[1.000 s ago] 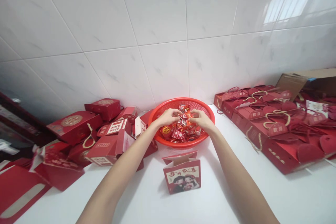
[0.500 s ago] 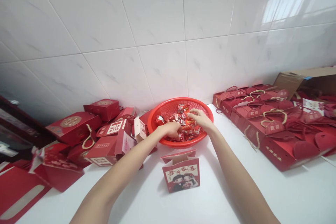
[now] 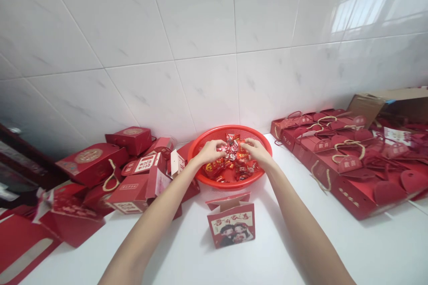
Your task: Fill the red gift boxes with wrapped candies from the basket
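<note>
A red mesh plastic basket [image 3: 230, 129] stands against the wall, holding several wrapped candies [image 3: 231, 156] in red, white and gold. Reaching over its left side, my left hand [image 3: 210, 151] has its fingers curled, with a red wrapped candy [image 3: 222, 148] at the fingertips. Over the right side, my right hand [image 3: 257, 151] is bent into a pinch among the candies; what it holds, if anything, is hidden. In front of the basket, a small red paper box [image 3: 232, 227] with a cartoon couple on it stands upright, its top flaps up.
Red gift boxes [image 3: 92, 160], some with rope handles, lie heaped on the left of the white table [image 3: 261, 262]. Rows of red handled boxes [image 3: 334, 164] fill the right side. Behind them is an open cardboard carton [image 3: 368, 102]. A tiled wall [image 3: 203, 93] rises behind.
My left hand has moved up and back from the basket's lower middle to its left side, uncovering candies at the front. My right hand stays nearly in place.
</note>
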Action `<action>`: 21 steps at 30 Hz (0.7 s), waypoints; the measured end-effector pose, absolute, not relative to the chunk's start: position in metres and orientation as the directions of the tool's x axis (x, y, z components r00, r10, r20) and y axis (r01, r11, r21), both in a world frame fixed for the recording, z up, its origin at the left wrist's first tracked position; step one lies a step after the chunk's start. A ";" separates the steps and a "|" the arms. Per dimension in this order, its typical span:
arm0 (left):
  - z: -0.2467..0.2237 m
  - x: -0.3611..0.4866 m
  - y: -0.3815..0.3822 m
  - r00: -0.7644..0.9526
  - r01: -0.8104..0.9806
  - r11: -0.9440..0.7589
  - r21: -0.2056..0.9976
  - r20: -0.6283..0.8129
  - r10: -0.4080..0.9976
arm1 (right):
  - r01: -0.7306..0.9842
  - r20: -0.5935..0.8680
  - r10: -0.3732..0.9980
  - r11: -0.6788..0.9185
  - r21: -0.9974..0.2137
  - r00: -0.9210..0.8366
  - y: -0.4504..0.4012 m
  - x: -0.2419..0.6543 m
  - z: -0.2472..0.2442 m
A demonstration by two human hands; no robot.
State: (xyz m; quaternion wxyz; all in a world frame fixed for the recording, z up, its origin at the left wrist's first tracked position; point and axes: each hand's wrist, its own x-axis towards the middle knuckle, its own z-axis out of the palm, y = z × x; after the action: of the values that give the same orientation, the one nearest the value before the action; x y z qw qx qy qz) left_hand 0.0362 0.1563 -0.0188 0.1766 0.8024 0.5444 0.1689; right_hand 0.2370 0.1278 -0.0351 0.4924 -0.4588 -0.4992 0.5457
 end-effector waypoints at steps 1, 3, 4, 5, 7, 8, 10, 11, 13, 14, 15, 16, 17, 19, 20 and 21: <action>-0.018 0.035 0.158 0.335 0.823 -0.335 0.460 0.084 0.938 | -0.082 -0.008 0.995 -0.016 -0.997 -0.095 0.128 0.237 -0.035; -0.018 0.033 0.162 0.309 0.842 -0.315 0.438 0.088 0.947 | -0.091 -0.012 0.995 -0.021 -0.996 -0.097 0.128 0.237 -0.035; -0.018 0.032 0.164 0.298 0.853 -0.306 0.424 0.086 0.951 | -0.097 -0.016 0.995 -0.025 -0.995 -0.097 0.129 0.237 -0.035; -0.019 0.031 0.166 0.289 0.864 -0.296 0.407 0.081 0.954 | -0.101 -0.022 0.995 -0.031 -0.994 -0.095 0.129 0.237 -0.034; -0.021 0.030 0.171 0.280 0.885 -0.280 0.371 0.055 0.958 | -0.111 -0.029 0.996 -0.038 -0.993 -0.084 0.130 0.237 -0.034; -0.022 0.031 0.173 0.286 0.892 -0.278 0.356 0.033 0.958 | -0.114 -0.031 0.997 -0.040 -0.993 -0.074 0.130 0.237 -0.033; -0.024 0.036 0.177 0.331 0.889 -0.302 0.344 -0.025 0.943 | -0.113 -0.038 0.998 -0.043 -0.993 -0.051 0.131 0.237 -0.033; -0.025 0.040 0.179 0.369 0.877 -0.328 0.351 -0.055 0.928 | -0.109 -0.044 0.998 -0.048 -0.993 -0.040 0.131 0.237 -0.033; -0.028 0.050 0.182 0.457 0.838 -0.386 0.387 -0.108 0.883 | -0.108 -0.050 0.999 -0.052 -0.993 -0.019 0.132 0.237 -0.033; -0.031 0.055 0.182 0.495 0.815 -0.409 0.410 -0.129 0.859 | -0.112 -0.049 0.999 -0.050 -0.992 -0.012 0.133 0.238 -0.033; -0.034 0.059 0.181 0.526 0.794 -0.424 0.435 -0.141 0.839 | -0.118 -0.045 0.999 -0.046 -0.992 -0.007 0.133 0.238 -0.033; -0.038 0.062 0.179 0.547 0.775 -0.434 0.460 -0.144 0.825 | -0.124 -0.041 0.999 -0.041 -0.991 -0.005 0.133 0.238 -0.034; -0.042 0.063 0.176 0.561 0.757 -0.439 0.483 -0.139 0.816 | -0.128 -0.037 0.999 -0.037 -0.991 -0.005 0.134 0.239 -0.035; -0.052 0.060 0.167 0.571 0.726 -0.443 0.526 -0.103 0.815 | -0.127 -0.039 0.999 -0.040 -0.991 -0.006 0.134 0.239 -0.037; -0.056 0.057 0.163 0.562 0.704 -0.430 0.565 -0.073 0.824 | -0.125 -0.042 0.999 -0.042 -0.991 -0.004 0.135 0.239 -0.037; -0.060 0.054 0.159 0.547 0.677 -0.408 0.613 -0.048 0.836 | -0.124 -0.045 0.999 -0.044 -0.991 -0.002 0.135 0.239 -0.038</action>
State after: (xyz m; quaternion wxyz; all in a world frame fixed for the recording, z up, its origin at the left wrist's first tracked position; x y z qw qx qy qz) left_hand 0.0543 0.1588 -0.0601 0.2959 0.8283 0.4565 0.1340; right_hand 0.2390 0.1349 -0.0377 0.5191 -0.4792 -0.4564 0.5409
